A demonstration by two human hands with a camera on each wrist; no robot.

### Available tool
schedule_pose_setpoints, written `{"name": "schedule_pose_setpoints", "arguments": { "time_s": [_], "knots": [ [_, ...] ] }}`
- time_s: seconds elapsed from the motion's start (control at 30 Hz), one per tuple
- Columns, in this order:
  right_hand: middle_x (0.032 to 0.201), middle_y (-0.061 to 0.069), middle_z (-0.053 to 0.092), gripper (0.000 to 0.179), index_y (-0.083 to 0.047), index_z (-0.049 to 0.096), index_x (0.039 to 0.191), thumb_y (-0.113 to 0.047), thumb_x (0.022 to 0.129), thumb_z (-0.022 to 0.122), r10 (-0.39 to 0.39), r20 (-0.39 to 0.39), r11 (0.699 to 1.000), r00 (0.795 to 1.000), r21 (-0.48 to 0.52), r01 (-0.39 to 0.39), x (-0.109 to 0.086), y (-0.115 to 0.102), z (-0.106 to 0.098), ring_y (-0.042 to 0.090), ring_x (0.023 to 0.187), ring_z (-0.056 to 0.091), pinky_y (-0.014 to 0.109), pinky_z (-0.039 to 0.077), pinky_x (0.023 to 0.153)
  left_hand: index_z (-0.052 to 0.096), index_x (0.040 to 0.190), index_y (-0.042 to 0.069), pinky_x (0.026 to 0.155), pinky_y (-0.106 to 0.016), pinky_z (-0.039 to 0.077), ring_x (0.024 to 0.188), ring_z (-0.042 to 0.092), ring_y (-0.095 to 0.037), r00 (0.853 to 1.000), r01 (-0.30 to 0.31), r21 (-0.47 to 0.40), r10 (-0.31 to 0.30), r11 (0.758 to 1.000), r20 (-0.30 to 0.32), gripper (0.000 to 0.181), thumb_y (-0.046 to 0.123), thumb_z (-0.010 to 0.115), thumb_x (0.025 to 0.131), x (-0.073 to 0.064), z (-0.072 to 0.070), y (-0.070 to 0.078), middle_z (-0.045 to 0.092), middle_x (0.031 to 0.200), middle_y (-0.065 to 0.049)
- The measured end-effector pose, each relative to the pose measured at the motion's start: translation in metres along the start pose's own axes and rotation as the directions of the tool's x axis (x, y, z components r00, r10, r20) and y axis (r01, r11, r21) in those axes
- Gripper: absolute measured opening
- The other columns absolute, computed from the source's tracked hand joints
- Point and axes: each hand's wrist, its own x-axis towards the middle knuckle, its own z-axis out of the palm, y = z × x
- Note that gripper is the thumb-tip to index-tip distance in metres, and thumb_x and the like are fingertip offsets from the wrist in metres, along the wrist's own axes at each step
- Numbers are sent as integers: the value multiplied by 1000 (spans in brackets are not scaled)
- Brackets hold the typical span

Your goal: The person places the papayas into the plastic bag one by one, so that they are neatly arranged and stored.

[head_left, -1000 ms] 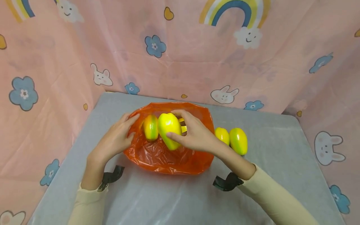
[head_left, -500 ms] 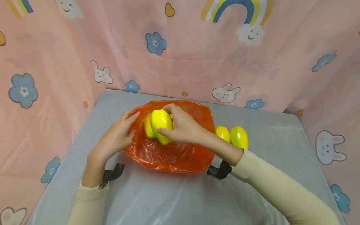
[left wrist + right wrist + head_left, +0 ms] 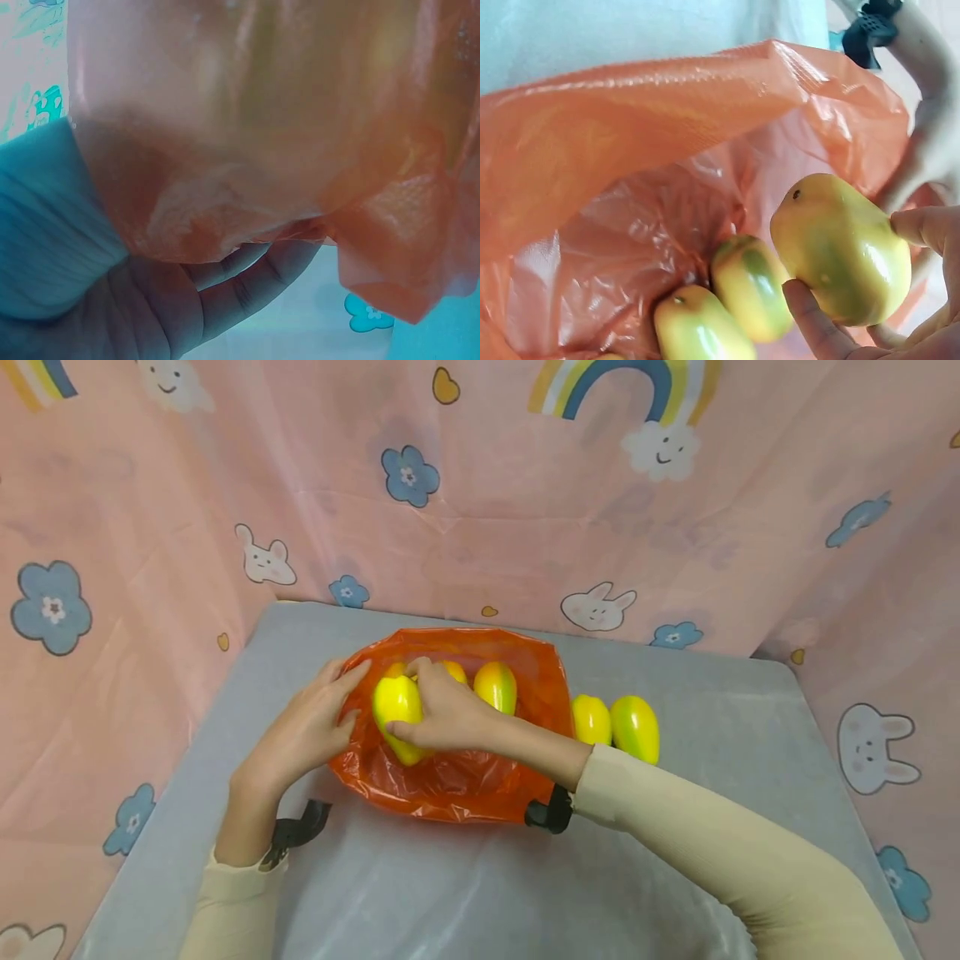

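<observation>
My right hand (image 3: 450, 706) grips a yellow-green mango (image 3: 397, 710) over the mouth of an orange plastic bag (image 3: 472, 797). In the right wrist view, the thumb and fingers hold that mango (image 3: 840, 251) from its sides. Inside the bag lie further mangoes, among them one at the right (image 3: 495, 685) and others partly hidden behind my right hand. My left hand (image 3: 307, 718) holds the bag at its left rim, fingers curved over the edge. The left wrist view shows the bag (image 3: 202, 150) covering part of that hand (image 3: 225, 300); its grip is partly hidden.
Two more mangoes, a nearer-to-bag one (image 3: 592, 718) and an outer one (image 3: 636, 728), lie side by side right of the bag. A grey cloth covers the table (image 3: 420, 893). Behind it hangs a pink patterned curtain (image 3: 510, 485).
My right hand has carried the mango leftward across the bag's mouth, uncovering a mango at the right inside. The left hand stays at the rim.
</observation>
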Motion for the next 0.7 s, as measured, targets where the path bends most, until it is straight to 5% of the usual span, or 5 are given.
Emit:
{"name": "schedule_pose_setpoints", "arguments": {
  "time_s": [0.7],
  "knots": [
    [132,19,58,77,2,41,148,-38,93,77,128,143,986,982,91,-141,5,15,35,24,106,60,38,56,98,41,160,-2,111,-62,51,133,56,-43,1000,13,-20,-13,1000,8,68,-4,62,96,-1,0,2,48,155,-24]
  ]
}}
